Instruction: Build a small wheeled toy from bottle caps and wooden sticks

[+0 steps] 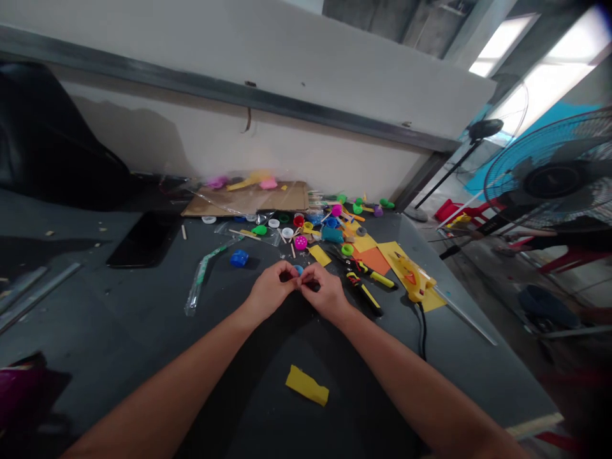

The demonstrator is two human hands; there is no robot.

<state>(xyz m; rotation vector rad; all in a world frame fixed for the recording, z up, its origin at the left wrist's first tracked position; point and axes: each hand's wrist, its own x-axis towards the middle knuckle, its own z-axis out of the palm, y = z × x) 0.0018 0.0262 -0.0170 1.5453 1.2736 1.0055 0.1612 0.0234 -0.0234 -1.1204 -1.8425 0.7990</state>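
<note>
My left hand [268, 290] and my right hand [324, 290] meet fingertip to fingertip over the dark table [143, 319]. Between the fingers sits a small blue piece [298, 269], mostly hidden; both hands pinch it. A blue bottle cap [238, 258] lies just left of my left hand. Right of my right hand lie black-and-yellow pliers [366, 290] and a yellow glue gun [414, 277] with a black cord.
Several coloured bottle caps [300, 242], sticks and yellow and orange paper [375, 258] are scattered behind the hands. A cardboard sheet [248, 199] lies by the wall, a black phone [146, 239] at left. A yellow scrap [307, 385] lies near me. A fan [554, 172] stands right.
</note>
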